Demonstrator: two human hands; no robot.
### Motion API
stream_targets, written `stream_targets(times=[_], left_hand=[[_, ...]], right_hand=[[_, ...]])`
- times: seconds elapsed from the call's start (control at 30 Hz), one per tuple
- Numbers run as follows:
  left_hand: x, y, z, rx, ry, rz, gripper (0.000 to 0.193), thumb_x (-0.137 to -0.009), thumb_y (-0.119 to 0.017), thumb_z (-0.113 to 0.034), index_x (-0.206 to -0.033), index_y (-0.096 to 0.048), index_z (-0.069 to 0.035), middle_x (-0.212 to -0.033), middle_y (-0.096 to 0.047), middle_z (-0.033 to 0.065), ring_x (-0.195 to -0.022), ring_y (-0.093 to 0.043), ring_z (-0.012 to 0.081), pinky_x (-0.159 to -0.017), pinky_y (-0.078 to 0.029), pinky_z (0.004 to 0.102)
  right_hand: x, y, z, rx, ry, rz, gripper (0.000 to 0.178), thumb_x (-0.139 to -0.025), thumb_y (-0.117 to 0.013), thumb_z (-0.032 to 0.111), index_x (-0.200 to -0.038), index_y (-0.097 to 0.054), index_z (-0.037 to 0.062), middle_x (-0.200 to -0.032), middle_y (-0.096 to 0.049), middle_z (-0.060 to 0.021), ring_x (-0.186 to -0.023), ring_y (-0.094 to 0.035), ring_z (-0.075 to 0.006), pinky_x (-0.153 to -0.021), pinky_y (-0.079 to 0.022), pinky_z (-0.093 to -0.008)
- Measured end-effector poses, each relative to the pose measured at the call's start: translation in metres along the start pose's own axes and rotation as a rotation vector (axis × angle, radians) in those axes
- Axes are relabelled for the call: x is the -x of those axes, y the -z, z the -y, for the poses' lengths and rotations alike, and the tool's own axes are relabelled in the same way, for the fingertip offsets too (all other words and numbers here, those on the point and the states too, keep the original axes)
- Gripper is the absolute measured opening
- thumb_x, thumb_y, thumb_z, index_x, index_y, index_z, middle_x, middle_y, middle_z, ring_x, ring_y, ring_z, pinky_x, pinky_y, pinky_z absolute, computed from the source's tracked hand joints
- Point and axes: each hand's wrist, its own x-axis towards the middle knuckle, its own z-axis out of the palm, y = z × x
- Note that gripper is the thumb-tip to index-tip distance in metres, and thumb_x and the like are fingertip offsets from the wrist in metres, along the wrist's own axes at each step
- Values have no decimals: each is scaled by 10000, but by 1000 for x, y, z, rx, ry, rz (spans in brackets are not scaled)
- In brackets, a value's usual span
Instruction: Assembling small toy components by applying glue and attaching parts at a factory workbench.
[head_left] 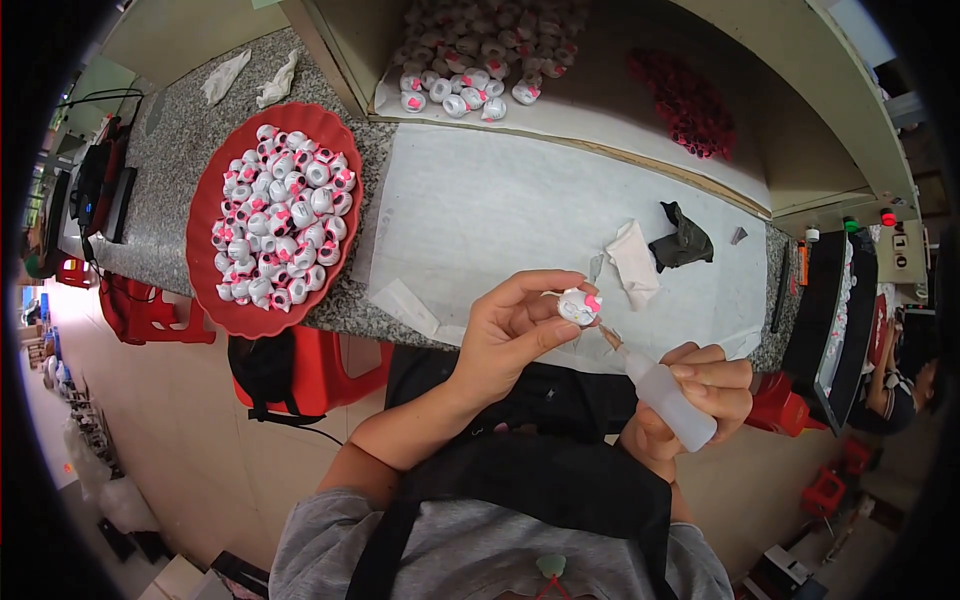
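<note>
Between the thumb and fingers of my left hand point(515, 325) is a small white figurine head with a pink bow point(578, 307). My right hand point(705, 393) grips a translucent white squeeze bottle point(672, 402), tilted so its narrow tip point(610, 338) points at the figurine head. A small gap seems to lie between tip and head; whether they touch is hard to tell. Both hands are over the front edge of a white paper sheet point(480, 210). To the left, a red scalloped tray point(205, 262) holds many similar white and pink heads point(285, 215).
On the paper lie a crumpled white cloth point(632, 262), a black crumpled piece point(683, 238) and a folded paper strip point(405, 305). A shelf point(600, 135) behind holds more heads point(470, 90) and a dark pink pile point(690, 105). Red stools point(335, 372) stand below the granite counter point(170, 170).
</note>
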Motion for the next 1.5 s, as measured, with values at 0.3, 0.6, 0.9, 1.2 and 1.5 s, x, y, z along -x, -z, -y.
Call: stream_targets(times=[0.3, 0.6, 0.9, 1.2, 1.5], left_hand=[[0, 1, 2, -22, -11, 2, 324, -710, -535, 23, -1019, -436, 12, -969, -507, 145, -843, -537, 193, -731, -452, 309], [0, 2, 4, -58, -55, 24, 315, -705, -525, 51, -1007, -445, 20, -974, -487, 143, -888, -502, 187, -722, -461, 309], [-2, 4, 7, -261, -200, 82, 292, -689, -524, 82, -973, -475, 35, -969, -449, 135, -889, -470, 189, -709, -461, 285], [-1, 5, 5, -322, -223, 72, 290, -689, -526, 81, -971, -485, 25, -990, -451, 137, -944, -441, 193, -814, -355, 307], [-3, 5, 3, -199, -182, -30, 311, -684, -536, 58, -981, -460, 9, -991, -471, 138, -911, -471, 183, -803, -380, 309]], right_hand=[[3, -1, 0, 17, 5, 8, 341, -634, -679, 220, -791, -424, 57, -726, -408, -55, -518, -393, -101, -415, -354, -199], [2, -3, 0, 6, 3, 12, 330, -646, -668, 218, -793, -420, 56, -727, -404, -58, -517, -388, -99, -421, -354, -196], [4, -4, 0, 1, -10, 35, 315, -647, -667, 206, -791, -428, 58, -736, -415, -59, -531, -404, -103, -424, -359, -197], [5, 1, 0, -43, -51, 39, 348, -601, -706, 188, -785, -441, 59, -733, -417, -50, -543, -410, -107, -430, -361, -201], [-9, 11, -7, -33, -74, 48, 337, -592, -677, 113, -774, -400, 52, -724, -413, -77, -535, -408, -110, -461, -383, -208]])
